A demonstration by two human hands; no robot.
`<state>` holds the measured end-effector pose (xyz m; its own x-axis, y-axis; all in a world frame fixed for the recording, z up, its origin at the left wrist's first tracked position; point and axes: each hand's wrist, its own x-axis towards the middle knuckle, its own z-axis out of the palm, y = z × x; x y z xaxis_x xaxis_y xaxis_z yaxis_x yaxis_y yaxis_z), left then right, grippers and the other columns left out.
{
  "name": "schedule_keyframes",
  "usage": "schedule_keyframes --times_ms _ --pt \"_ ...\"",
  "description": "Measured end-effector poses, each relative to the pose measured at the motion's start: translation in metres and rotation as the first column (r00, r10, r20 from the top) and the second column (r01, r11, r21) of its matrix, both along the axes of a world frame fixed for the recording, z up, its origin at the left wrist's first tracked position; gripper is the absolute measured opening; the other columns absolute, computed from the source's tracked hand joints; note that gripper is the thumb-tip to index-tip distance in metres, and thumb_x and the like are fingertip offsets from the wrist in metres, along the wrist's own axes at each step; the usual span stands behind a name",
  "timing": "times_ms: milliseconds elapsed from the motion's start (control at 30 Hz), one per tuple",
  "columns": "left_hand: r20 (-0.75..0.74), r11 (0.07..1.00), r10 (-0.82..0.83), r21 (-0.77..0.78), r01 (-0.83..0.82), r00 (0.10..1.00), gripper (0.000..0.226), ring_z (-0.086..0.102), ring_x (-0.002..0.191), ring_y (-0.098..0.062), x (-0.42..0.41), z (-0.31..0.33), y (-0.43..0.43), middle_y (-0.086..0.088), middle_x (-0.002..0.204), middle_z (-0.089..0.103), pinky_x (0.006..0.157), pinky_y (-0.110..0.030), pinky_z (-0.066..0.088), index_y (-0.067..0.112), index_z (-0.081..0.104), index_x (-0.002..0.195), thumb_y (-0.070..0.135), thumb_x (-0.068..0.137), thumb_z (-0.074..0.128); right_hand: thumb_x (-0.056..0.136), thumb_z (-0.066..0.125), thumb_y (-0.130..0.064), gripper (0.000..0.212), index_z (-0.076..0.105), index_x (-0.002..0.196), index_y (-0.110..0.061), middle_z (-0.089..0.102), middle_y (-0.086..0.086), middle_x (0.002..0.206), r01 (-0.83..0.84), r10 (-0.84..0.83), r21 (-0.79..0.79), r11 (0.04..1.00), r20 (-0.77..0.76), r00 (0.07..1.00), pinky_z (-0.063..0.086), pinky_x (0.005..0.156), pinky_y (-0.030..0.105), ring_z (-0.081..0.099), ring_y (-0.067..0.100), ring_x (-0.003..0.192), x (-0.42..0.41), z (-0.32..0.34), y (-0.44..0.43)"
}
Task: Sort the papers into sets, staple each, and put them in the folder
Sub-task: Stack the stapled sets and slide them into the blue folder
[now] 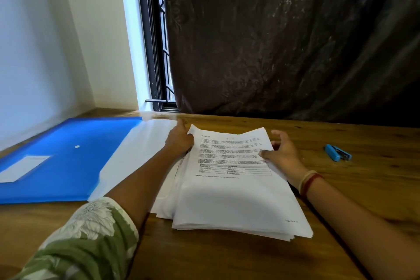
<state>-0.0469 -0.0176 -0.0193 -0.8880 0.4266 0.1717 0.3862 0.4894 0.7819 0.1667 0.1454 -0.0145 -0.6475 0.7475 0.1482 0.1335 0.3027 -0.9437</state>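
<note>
Daylight comes through a narrow strip of window (156,52) at eleven o'clock and bleaches the far edge of the desk (227,257) with glare. The dark plastic sheet (295,41) at one o'clock shows a faint sheen. A soft grey shadow lies across the papers (238,200). The blue folder (68,166) at nine o'clock is blurred. Wide-angle distortion bends the edges of the picture.

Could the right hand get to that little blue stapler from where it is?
Probably yes. The stapler lies on the table to the right of the right hand, with only bare wood between them. The hand pinches the edge of the papers, so it would need to let go first.
</note>
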Motion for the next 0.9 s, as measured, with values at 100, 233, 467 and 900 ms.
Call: schedule_keyframes --times_ms 100,233,467,900 --pt "0.012 0.991 -0.034 0.132 0.032 0.999 0.053 0.056 0.119 -0.029 0.005 0.005 0.000 -0.004 0.139 0.051 0.095 -0.044 0.051 0.022 0.029 0.144 0.028 0.097 0.053 0.081 0.067 0.011 0.071 0.039 0.140 -0.015 0.049 0.002 0.108 0.042 -0.042 0.004 0.999 -0.042 0.998 0.044 0.065 0.021 0.054 0.024 0.106 -0.002 -0.001 0.004" --pt "0.099 0.968 -0.067 0.247 0.041 0.993 0.045 0.060 0.101 -0.018 0.010 0.012 0.007 0.003 0.122 0.055 0.089 -0.038 0.053 0.022 0.035 0.137 0.021 0.097 0.054 0.082 0.062 0.015 0.066 0.044 0.137 -0.018 0.048 0.004 0.116 0.073 -0.081 -0.080 0.994 -0.097 0.992 0.041 0.061 0.018 0.049 0.018 0.102 -0.003 0.001 0.013" --pt "0.275 0.956 -0.193 0.267 0.118 0.942 0.045 0.062 0.094 -0.016 0.013 0.006 0.018 0.004 0.121 0.056 0.075 -0.031 0.056 0.022 0.038 0.133 0.025 0.093 0.060 0.079 0.066 0.015 0.051 0.058 0.123 -0.008 0.057 0.011 0.129 0.122 -0.139 -0.177 0.977 -0.086 0.987 0.048 0.097 0.038 0.054 0.027 0.118 0.011 0.007 0.041" --pt "0.122 0.937 -0.138 0.337 0.090 0.983 0.031 0.064 0.091 -0.014 0.020 -0.006 0.030 0.002 0.120 0.063 0.069 -0.019 0.047 0.020 0.058 0.120 0.039 0.097 0.049 0.090 0.053 0.009 0.038 0.060 0.121 -0.012 0.072 0.005 0.104 -0.154 0.068 -0.382 0.911 -0.228 0.971 0.057 0.058 0.030 0.072 0.020 0.083 0.022 0.008 0.067"
